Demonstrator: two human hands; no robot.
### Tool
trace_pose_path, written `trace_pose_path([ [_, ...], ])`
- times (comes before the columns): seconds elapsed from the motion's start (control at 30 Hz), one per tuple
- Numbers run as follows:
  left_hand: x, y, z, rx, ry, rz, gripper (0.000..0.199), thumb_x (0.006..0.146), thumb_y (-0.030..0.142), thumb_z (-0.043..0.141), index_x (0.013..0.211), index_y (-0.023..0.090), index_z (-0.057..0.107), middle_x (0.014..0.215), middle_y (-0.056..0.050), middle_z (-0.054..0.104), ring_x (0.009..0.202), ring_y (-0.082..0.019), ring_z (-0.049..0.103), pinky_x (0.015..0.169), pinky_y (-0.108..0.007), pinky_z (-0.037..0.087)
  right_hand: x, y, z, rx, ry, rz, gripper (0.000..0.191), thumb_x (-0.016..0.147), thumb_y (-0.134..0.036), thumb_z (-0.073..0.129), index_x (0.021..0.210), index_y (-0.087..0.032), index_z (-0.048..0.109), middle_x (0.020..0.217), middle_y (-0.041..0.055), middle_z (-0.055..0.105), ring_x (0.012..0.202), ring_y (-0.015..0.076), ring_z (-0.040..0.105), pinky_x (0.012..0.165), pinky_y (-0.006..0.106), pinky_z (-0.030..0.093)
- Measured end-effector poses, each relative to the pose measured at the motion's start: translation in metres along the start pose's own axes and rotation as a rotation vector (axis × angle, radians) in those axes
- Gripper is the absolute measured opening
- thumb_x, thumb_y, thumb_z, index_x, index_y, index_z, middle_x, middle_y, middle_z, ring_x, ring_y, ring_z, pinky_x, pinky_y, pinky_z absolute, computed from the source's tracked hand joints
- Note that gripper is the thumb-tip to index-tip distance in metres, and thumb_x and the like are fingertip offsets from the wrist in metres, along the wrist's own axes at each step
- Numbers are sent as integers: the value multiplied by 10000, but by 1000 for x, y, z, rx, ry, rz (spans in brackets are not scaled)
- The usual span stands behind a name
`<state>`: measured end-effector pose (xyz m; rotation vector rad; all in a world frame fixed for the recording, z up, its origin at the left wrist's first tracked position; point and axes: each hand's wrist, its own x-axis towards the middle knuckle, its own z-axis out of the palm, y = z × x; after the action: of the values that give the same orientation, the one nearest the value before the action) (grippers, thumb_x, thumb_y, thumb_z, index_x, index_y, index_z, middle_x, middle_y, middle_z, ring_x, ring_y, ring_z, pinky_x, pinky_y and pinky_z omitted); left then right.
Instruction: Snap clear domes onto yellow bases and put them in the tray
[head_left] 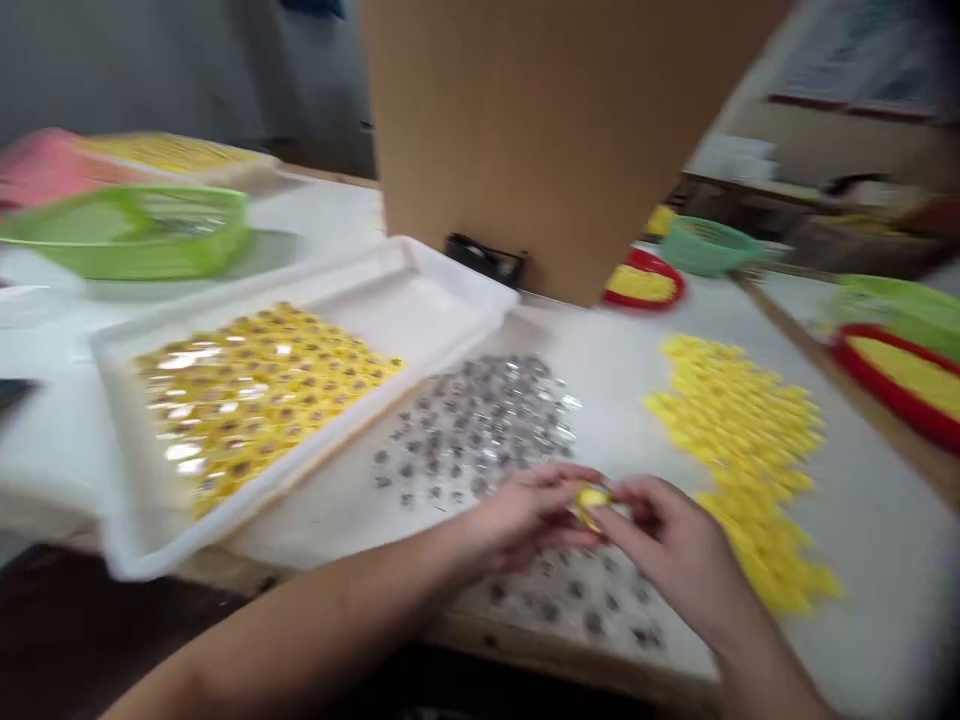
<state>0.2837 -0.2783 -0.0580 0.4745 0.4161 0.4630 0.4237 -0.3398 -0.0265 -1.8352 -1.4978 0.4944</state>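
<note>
**Both hands pinch a tiny yellow piece [592, 503]**

A white tray [300, 472] of gold-glinting pieces [255, 400] sits leftmost, then clear pieces [472, 430] on the counter [885, 570]. The left hand [525, 515] and right hand [667, 535] press their grip together on the tiny piece above them; it looks light and slick, best held by its edges. Loose yellow pieces [742, 450] lie rightward.

Your left hand [532, 515] and right hand [667, 540] meet low in front of you, fingers curled inward in a close pinch. Your left forearm [315, 630] slants in from lower left, your right forearm [757, 670] from lower right.
</note>
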Motion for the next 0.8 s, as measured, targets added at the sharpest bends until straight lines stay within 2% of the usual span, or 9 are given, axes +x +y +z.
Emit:
trace_pose_path([
  [0.07,-3,13,-1,-16,56,-16,209,773,178,647,974,120,646,885,-92,659,717,-137,664,659,-197,551,-6,-6,-15,-25,-38,90,218,751,-404,660,801,-202,597,648,-31,544,568,120,513,522,247,447],
  [0.13,-2,19,-2,-2,35,-42,197,831,181,581,1002,105,642,930,-107,661,733,-130,658,674,-193,558,-5,-14,-17,-8,-30,123,176,752,-361,648,778,-202,577,666,-32,544,582,112,514,531,233,432],
  [0.23,-2,18,-5,56,37,-70,202,859,152,537,1032,112,633,971,-105,662,757,-122,656,691,-189,564,-4,-24,-7,-46,78,68,152,717,-299,670,739,-197,560,738,-17,567,629,111,535,568,230,436],
  [0.33,-2,18,-11,122,114,-50,205,882,117,472,1013,102,629,951,-111,666,750,-122,656,673,-187,567,-11,-23,8,-31,170,-21,164,732,-286,674,840,-196,588,831,9,591,712,125,566,623,239,454],
  [0.4,-1,23,-15,159,155,-16,217,890,109,443,1019,103,616,937,-121,668,698,-119,653,611,-178,564,-21,-14,13,-10,199,-63,172,762,-270,654,907,-200,592,846,16,599,753,133,578,641,238,460],
  [0.5,2,33,-18,189,192,34,243,885,94,433,1078,131,576,951,-138,667,608,-111,632,500,-169,534,-39,12,8,-71,202,-76,90,789,-171,593,873,-202,586,805,10,604,736,130,581,642,230,460],
  [0.57,4,38,-17,180,219,61,257,886,84,412,1093,133,557,960,-155,664,584,-107,625,482,-165,526,-49,35,-4,-155,231,-38,88,788,-121,555,825,-198,575,768,9,601,707,134,575,643,237,457],
  [0.7,4,40,-13,132,240,78,272,892,79,372,1097,107,549,1002,-183,652,640,-123,653,564,-182,560,-55,73,-38,-260,300,62,103,800,-102,502,821,-173,573,784,59,595,746,191,562,688,320,446],
  [0.8,1,38,-10,143,228,63,297,869,42,399,1114,107,554,1052,-175,642,648,-106,650,586,-166,558,-55,82,-55,-283,227,92,144,787,-77,502,818,-184,593,789,48,584,744,191,557,692,324,436],
])
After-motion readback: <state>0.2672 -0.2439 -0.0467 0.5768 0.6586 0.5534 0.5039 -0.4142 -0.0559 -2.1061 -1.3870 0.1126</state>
